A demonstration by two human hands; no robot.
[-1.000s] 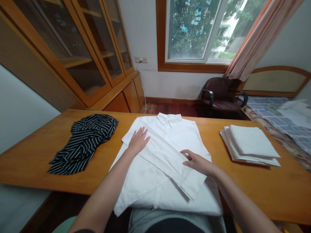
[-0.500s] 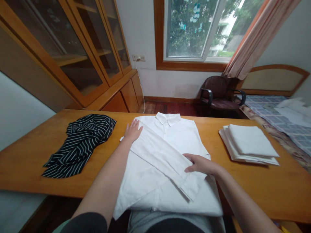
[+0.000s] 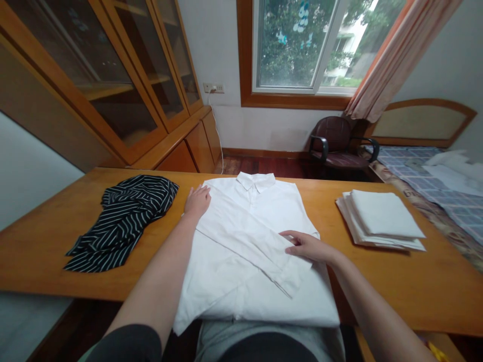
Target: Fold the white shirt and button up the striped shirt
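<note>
A white long-sleeved collared shirt [image 3: 222,271] lies spread on the wooden table, collar toward the far edge and its hem hanging over the near edge. One sleeve [image 3: 245,231] is laid diagonally across the front, its cuff at the lower right. My left hand [image 3: 198,200] rests flat at the shirt's left shoulder, fingers outstretched. Lying on the folded sleeve near its lower part is my right hand [image 3: 307,246], thumb and fingers apart; some of its fingers are partly hidden.
A crumpled black-and-white striped garment [image 3: 124,221] lies on the left of the table [image 3: 377,281]. To the right sits a stack of folded white cloth [image 3: 381,216]. Beyond the table are a glass-door cabinet [image 3: 166,133], a chair [image 3: 334,141] and a bed [image 3: 407,161].
My left hand has slid slightly left at the shirt's shoulder. My right hand stays on the sleeve. The view has shifted a little.
</note>
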